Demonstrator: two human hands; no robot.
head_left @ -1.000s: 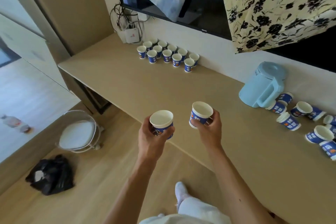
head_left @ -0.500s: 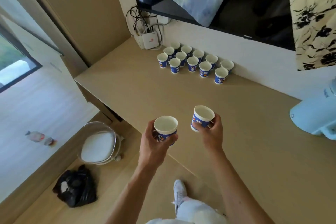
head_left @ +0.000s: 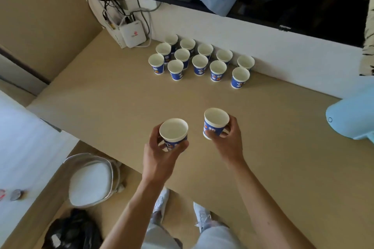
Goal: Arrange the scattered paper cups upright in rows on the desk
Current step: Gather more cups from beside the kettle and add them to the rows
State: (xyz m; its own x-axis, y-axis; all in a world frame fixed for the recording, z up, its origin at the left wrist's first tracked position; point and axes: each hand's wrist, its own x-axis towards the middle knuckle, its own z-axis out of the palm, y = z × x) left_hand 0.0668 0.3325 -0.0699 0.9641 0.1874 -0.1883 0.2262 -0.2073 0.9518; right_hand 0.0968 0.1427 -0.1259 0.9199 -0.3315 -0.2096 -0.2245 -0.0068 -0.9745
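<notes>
Beige desk (head_left: 105, 95) fills mid-frame, with upright rows of cups (head_left: 199, 60) near its top centre. Left hand (head_left: 162, 153) grips one cup (head_left: 174, 134), right hand (head_left: 227, 139) another (head_left: 215, 122), both carried in the air. Next, I judge, each gets set down extending the rows.

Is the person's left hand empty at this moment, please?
No, the left hand grips a blue paper cup, held upright with its open mouth facing up.
</notes>
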